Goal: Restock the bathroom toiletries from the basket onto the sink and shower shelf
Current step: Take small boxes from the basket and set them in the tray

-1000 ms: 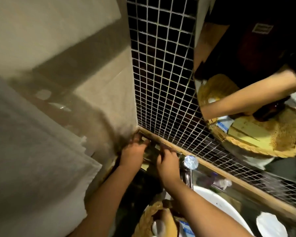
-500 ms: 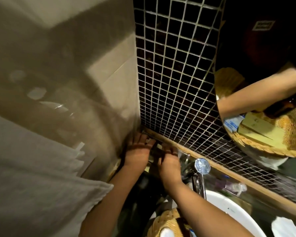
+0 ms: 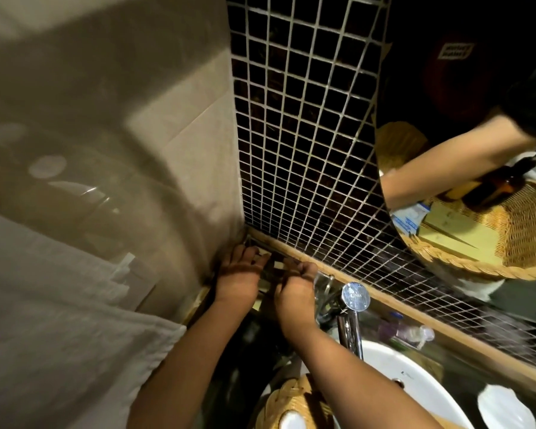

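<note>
Both hands are working in the dim corner at frame centre. The left hand [image 3: 237,281] is resting with fingers spread; the right hand [image 3: 294,292] is curling over something small and pale between them, grip unclear. The basket [image 3: 294,400] is sitting below, nearer the right arm.

Dim, warm light; heavy shadows, motion blur, wide-angle edge distortion.

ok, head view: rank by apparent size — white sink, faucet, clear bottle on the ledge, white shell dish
1. white sink, though partly cut off and covered
2. faucet
3. shell dish and clear bottle: look alike in size; the dish is nearer the camera and cropped, so unranked
</note>
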Tool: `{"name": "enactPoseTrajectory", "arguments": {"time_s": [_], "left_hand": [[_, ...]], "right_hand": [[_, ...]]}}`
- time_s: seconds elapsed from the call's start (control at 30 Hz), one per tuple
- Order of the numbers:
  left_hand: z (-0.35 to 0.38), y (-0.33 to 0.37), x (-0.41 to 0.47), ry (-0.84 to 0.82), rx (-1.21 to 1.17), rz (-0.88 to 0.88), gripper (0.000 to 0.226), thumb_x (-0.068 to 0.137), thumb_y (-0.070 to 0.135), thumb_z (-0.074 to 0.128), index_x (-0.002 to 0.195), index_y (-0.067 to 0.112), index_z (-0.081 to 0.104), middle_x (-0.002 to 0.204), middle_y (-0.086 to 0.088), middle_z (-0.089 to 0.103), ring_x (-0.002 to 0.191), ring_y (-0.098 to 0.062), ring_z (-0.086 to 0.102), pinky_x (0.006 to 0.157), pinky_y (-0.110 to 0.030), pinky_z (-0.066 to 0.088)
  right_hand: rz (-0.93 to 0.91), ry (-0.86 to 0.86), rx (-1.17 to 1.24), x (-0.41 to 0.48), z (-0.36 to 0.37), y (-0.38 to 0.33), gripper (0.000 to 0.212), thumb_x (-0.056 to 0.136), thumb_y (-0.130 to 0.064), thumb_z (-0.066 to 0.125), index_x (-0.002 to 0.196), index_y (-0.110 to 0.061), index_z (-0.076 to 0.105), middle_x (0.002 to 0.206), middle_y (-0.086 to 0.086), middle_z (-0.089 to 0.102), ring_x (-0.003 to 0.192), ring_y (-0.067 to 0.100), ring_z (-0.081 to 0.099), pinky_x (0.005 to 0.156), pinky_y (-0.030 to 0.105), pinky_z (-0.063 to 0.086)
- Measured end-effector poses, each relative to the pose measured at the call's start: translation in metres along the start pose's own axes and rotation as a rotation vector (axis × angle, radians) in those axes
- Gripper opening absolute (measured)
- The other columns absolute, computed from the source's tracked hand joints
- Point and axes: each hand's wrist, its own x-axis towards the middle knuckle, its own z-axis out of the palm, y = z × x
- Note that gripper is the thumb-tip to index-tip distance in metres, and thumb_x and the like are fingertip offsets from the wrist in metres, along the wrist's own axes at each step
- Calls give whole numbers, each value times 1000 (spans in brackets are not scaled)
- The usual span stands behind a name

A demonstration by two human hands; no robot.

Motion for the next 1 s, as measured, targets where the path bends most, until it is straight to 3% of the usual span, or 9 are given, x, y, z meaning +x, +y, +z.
{"name": "enactPoseTrajectory", "arguments": {"time_s": [0.03, 0.1, 0.2, 0.33, 0.43, 0.53, 0.7, 0.87, 1.0], "left_hand": [[-1, 0, 0, -4, -5, -6, 54, 95, 36, 48, 148, 38, 37, 151, 1, 37, 140, -28, 29, 109, -41, 24], [-2, 1, -1, -2, -3, -12, 57, 94, 35, 48, 149, 38, 35, 153, 0, 35, 140, -28, 27, 109, -42, 24], [-6, 2, -4, 0, -4, -13, 62, 91, 34, 51, 150, 38, 34, 156, 1, 32, 142, -27, 25, 110, -41, 22], [1, 2, -20, 14, -19, -8, 71, 84, 31, 57, 151, 35, 34, 161, 3, 27, 148, -22, 19, 112, -43, 21], [13, 3, -35, 8, -43, 7, 77, 88, 33, 54, 157, 30, 20, 166, 0, 13, 152, -20, 7, 119, -47, 9], [15, 5, -41, -29, -19, 15, 82, 92, 37, 50, 159, 25, 3, 167, -1, -7, 152, -20, -8, 120, -44, -2], [13, 12, -38, -65, 23, 23, 84, 96, 44, 41, 158, 17, -8, 166, -8, -12, 152, -25, -9, 120, -44, -10], [19, 10, -35, -83, 35, 12, 87, 97, 47, 42, 156, 18, -14, 164, -9, -20, 151, -26, -16, 121, -46, -9], [20, 9, -32, -90, 30, 3, 87, 96, 48, 43, 157, 18, -11, 165, -8, -18, 151, -26, -15, 121, -46, -9]], "right_hand": [[-3, 2, 14, 0, 0, 0, 39, 88, 4, 53, 123, -13, 43, 102, -8, 42, 70, 2, 48, 68, 21, 39], [-50, -18, -64, -1, 0, 1, 46, 90, -1, 54, 134, -13, 45, 118, 0, 48, 88, 19, 60, 78, 30, 46], [-107, -32, -182, -4, -1, 5, 52, 92, -13, 56, 143, -16, 49, 144, 11, 36, 112, 32, 56, 96, 36, 46], [-210, -98, -462, -12, -9, 15, 50, 92, -30, 58, 140, -16, 53, 145, 15, 45, 128, 34, 48, 105, 38, 40], [-295, -145, -581, -12, -14, 18, 62, 93, -35, 56, 151, -27, 38, 146, 11, 49, 135, 31, 42, 112, 39, 35], [-293, -220, -603, -7, -13, 17, 73, 92, -37, 55, 157, -34, 21, 155, 8, 40, 140, 31, 37, 117, 41, 29], [-226, -296, -645, 0, 0, 14, 79, 96, -48, 38, 158, -30, -7, 162, 10, 27, 149, 30, 25, 122, 47, 12], [-268, -380, -602, 5, 9, 13, 83, 96, -52, 35, 157, -23, -12, 166, 7, 13, 151, 24, 21, 122, 44, 17], [-289, -378, -647, 7, 11, 15, 86, 91, -54, 31, 157, -24, -14, 167, 6, 3, 154, 21, 5, 123, 44, 8]]}}
